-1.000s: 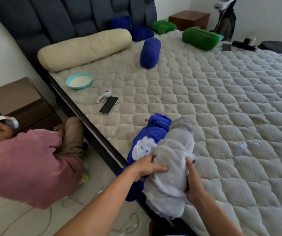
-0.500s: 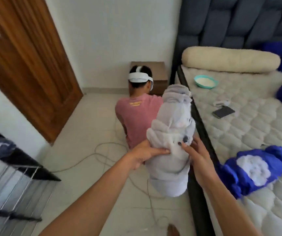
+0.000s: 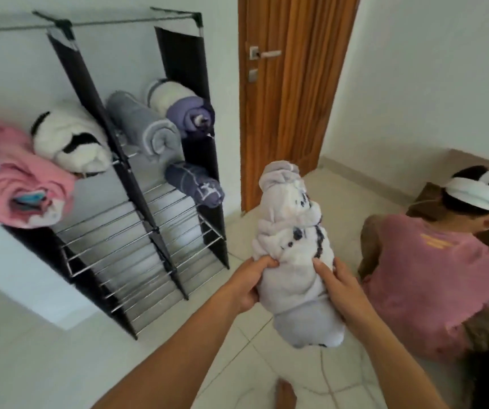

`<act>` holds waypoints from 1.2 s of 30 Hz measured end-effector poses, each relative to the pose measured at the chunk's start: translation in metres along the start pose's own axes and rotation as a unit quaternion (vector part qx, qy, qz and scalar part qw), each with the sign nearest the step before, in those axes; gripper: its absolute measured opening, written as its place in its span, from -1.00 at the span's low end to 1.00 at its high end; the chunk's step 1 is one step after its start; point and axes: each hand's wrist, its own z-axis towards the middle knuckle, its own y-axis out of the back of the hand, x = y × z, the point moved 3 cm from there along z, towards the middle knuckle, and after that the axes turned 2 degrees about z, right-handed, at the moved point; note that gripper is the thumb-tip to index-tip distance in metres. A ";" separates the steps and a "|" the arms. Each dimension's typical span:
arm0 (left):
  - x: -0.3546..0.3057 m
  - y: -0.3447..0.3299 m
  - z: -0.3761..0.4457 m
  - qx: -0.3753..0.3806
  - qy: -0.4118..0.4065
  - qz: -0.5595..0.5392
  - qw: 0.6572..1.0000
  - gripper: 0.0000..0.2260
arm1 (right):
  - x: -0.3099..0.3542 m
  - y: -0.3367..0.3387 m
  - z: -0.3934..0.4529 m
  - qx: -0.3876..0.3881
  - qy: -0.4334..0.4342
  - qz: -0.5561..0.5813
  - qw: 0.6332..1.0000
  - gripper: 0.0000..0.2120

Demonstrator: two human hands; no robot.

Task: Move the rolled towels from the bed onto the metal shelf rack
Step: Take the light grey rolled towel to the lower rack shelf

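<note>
Gripping a pale grey rolled towel (image 3: 292,249) upright in mid-air, left hand (image 3: 247,286) and right hand (image 3: 337,286) pinch its lower half from either side, fingers curled into the cloth; palms hidden. Metal shelf rack (image 3: 137,225) stands left, well apart, its left end cut off, pink bundle (image 3: 16,178) blurred. Crouching person (image 3: 432,278) right, partly out of frame.

A wooden door (image 3: 293,93) with a metal handle (image 3: 267,53) stands shut in the white wall (image 3: 432,69), to the right of the rack. On the pale tiled floor (image 3: 31,364) at the right a person in a pink shirt (image 3: 432,278) crouches with a white headband (image 3: 478,193) round the head, facing away. A thin cable (image 3: 324,376) trails over the tiles near the bottom edge.
</note>
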 end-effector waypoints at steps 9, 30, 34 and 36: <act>-0.031 0.067 0.063 -0.209 0.017 -0.115 0.971 -0.76 | 0.001 -0.056 0.112 0.182 -0.076 -0.056 0.979 -0.36; -0.118 0.250 0.191 -0.343 0.043 -0.196 0.918 -0.67 | -0.008 -0.242 0.286 0.208 -0.265 0.115 0.935 -0.75; -0.129 0.288 0.221 -0.370 0.024 -0.160 0.915 -0.65 | -0.019 -0.282 0.310 0.188 -0.300 0.183 0.917 -0.93; -0.135 0.299 0.229 -0.393 -0.006 -0.119 0.912 -0.61 | -0.025 -0.299 0.321 0.179 -0.306 0.210 0.911 -0.93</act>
